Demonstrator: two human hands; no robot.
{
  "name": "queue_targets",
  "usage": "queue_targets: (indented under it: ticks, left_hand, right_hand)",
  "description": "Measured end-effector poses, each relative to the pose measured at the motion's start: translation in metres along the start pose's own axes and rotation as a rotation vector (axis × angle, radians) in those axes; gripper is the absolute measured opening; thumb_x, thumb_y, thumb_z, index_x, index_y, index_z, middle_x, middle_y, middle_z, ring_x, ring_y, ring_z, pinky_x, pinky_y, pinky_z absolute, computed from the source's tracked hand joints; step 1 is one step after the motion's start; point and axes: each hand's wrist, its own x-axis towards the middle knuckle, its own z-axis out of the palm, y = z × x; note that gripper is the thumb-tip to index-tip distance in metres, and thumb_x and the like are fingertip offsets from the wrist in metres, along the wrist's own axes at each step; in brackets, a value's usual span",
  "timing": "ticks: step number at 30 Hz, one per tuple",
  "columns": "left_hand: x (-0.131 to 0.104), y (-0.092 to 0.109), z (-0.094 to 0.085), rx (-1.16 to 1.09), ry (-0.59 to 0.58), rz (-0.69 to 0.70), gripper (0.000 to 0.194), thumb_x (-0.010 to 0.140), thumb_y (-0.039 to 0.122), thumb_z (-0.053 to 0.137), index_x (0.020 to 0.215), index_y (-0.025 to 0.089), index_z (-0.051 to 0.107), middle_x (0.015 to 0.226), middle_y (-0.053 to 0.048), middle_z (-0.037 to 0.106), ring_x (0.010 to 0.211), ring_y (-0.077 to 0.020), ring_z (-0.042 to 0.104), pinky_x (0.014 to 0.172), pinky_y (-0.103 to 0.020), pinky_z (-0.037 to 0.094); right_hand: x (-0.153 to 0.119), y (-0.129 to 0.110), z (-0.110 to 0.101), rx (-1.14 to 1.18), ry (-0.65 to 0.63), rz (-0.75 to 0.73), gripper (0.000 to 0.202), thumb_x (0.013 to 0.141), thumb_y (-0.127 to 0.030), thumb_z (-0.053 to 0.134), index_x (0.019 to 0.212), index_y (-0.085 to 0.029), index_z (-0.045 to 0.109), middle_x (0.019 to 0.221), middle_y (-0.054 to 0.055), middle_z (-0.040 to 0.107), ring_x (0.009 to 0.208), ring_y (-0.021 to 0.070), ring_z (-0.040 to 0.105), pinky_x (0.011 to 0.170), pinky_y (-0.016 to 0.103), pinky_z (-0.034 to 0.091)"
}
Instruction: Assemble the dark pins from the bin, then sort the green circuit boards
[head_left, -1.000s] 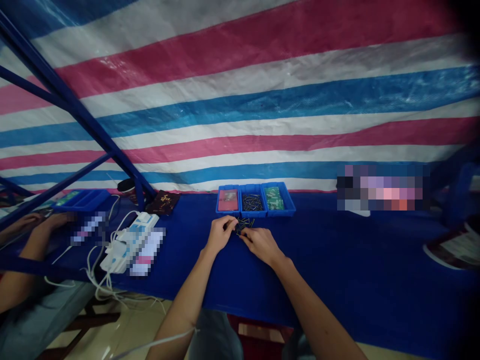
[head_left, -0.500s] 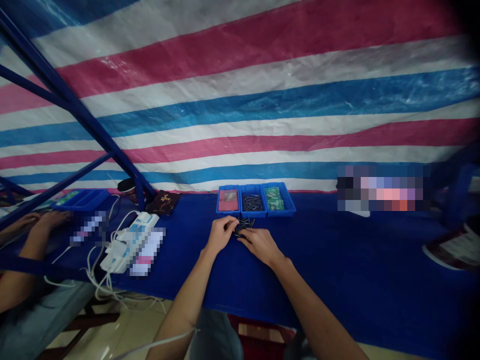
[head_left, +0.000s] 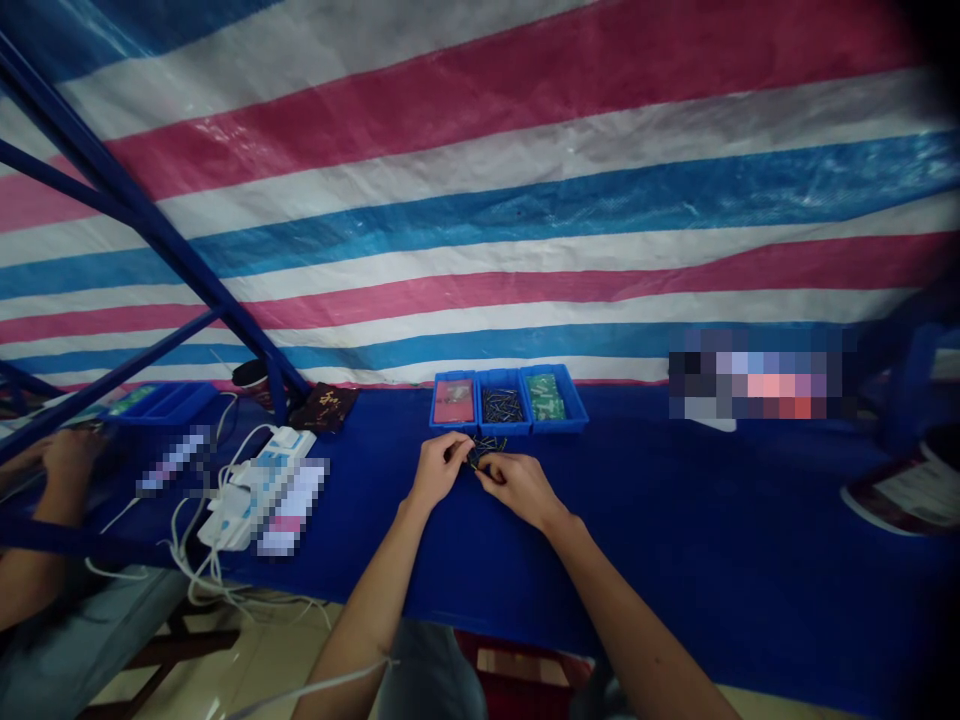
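A small heap of thin dark screw-like pieces [head_left: 491, 443] lies on the blue tabletop, in front of three joined blue bins. My left hand [head_left: 441, 470] is at the heap's left edge, thumb and fingertips pinched together; whatever sits between them is too small to make out. On the near right side, my right hand [head_left: 517, 487] has its fingers curled and its thumb and forefinger closed on a thin dark screw-like piece. The middle bin [head_left: 503, 429] holds more such pieces. Pink items lie in the left bin [head_left: 452, 427], green circuit boards in the right bin [head_left: 574, 405].
To the left are a white power strip [head_left: 259, 490] with tangled cables, a dark brown packet [head_left: 324, 408] and a blue frame post [head_left: 187, 260]. Beyond them a co-worker's hand [head_left: 71, 460] works near a blue tray [head_left: 172, 403]. A round container [head_left: 907, 490] stands right.
My right hand's fingers have curled in from a flatter reach over the heap to a pinch. My left hand stays almost in place. The co-worker's hand has shifted left.
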Motion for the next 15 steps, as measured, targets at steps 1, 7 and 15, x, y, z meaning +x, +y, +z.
queue_targets:
  ticks: [1, 7, 15]
  left_hand:
    - [-0.0001, -0.0002, 0.0000, -0.002, 0.003, 0.001, 0.029, 0.094, 0.038, 0.056, 0.084, 0.014, 0.070, 0.066, -0.001, 0.064, 0.058, -0.0124, 0.056, 0.063, -0.023, 0.043]
    - [-0.0005, 0.0008, -0.0007, 0.001, -0.010, 0.030, 0.027, 0.093, 0.036, 0.058, 0.087, 0.014, 0.071, 0.075, -0.003, 0.068, 0.061, -0.0120, 0.054, 0.061, -0.023, 0.041]
    - [0.0000, 0.0021, -0.0004, -0.014, -0.040, 0.104, 0.025, 0.091, 0.034, 0.063, 0.080, 0.014, 0.072, 0.073, -0.004, 0.065, 0.061, -0.0119, 0.053, 0.059, -0.024, 0.039]
  right_hand:
    - [0.0003, 0.0005, 0.0000, 0.045, 0.042, 0.018, 0.011, 0.090, -0.028, 0.059, 0.087, -0.023, 0.069, 0.064, -0.004, 0.061, 0.055, 0.0114, 0.054, 0.056, 0.023, 0.034]
    - [0.0019, 0.0009, 0.0022, 0.209, 0.191, 0.054, 0.010, 0.086, -0.026, 0.060, 0.087, -0.021, 0.068, 0.070, -0.002, 0.064, 0.056, 0.0115, 0.051, 0.058, 0.022, 0.039]
    - [0.0015, 0.0032, 0.0026, 0.236, 0.264, 0.083, 0.016, 0.087, -0.029, 0.060, 0.094, -0.020, 0.071, 0.074, 0.001, 0.067, 0.059, 0.0133, 0.055, 0.061, 0.024, 0.044]
